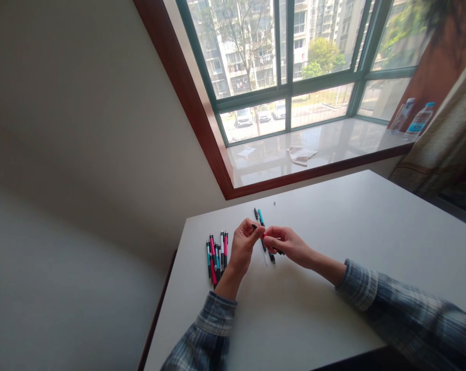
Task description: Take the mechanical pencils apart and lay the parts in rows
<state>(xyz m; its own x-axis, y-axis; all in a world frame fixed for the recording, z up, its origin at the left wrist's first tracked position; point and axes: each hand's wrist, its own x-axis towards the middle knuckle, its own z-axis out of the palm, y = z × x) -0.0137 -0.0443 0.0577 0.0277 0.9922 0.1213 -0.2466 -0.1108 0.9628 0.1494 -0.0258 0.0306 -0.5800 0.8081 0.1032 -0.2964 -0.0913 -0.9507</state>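
Note:
Both hands meet above the white table (317, 304), fingers closed on a red and black pen (263, 235). My left hand (245, 241) pinches its black end. My right hand (290, 246) grips the red part, with a black end showing below the fingers. Whether the pen is whole or in two pieces, I cannot tell. Behind and under the hands lie a teal and black pen (261, 217), a short black pen part (256, 213) and a thin whitish refill (266, 260). The hands partly hide these.
Several red, teal, white and black pens (217, 260) lie grouped left of my left wrist. A tiny grey piece (274, 203) is near the table's far edge. Beyond is a window sill (267, 170) with a crumpled wrapper (301, 155) and plastic bottles (420, 122). A wall borders the left.

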